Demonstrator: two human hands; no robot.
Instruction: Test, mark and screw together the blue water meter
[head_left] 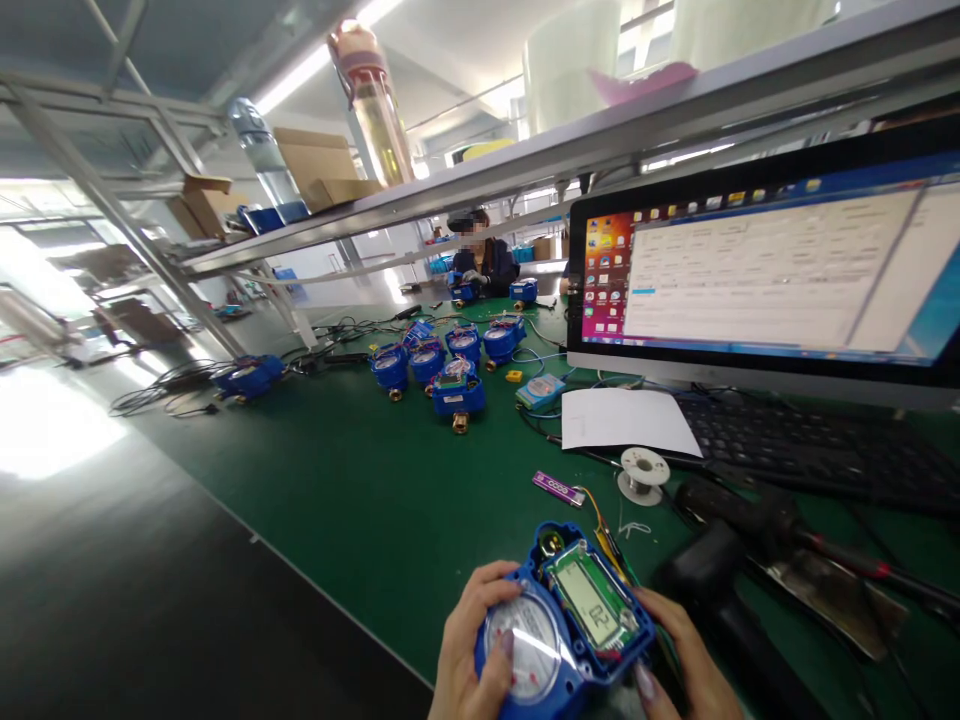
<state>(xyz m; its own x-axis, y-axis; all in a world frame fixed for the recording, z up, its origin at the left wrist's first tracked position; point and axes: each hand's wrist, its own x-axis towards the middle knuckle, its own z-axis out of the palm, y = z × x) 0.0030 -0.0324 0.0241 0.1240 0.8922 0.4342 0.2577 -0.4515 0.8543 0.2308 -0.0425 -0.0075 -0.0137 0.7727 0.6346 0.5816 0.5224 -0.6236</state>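
A long green-matted workbench [360,500] runs the length of the workshop, under a grey metal shelf [525,150] carrying cardboard boxes and tall clear bottles. To the right stands a wide black-framed computer monitor [765,270], lit with a window of pale forms, and below it a black keyboard [810,440] with a white sheet of paper [626,420] lying at its left end. Further down the bench, a cluster of blue plastic water meters with brass fittings [450,365] sits among loose cables, well apart from the near edge; beyond them a seated co-worker in dark clothing [484,262] bends over another blue unit.

At the near edge of the bench, a person holds a blue plastic water meter with a round dial and an open green circuit board showing a small LCD [566,625], raised just above the mat and tilted toward the camera. The left hand [469,650] cups the meter's dial side, fingers curled round the housing and thumb pressed on the clear dial face. The right hand [686,655] grips the opposite side, fingers closed along the housing's edge beside the display, thumb at the lower rim. Near the meter lie a dark power screwdriver [750,510], a small white wire spool [643,472] and a little purple strip-shaped module [559,488].
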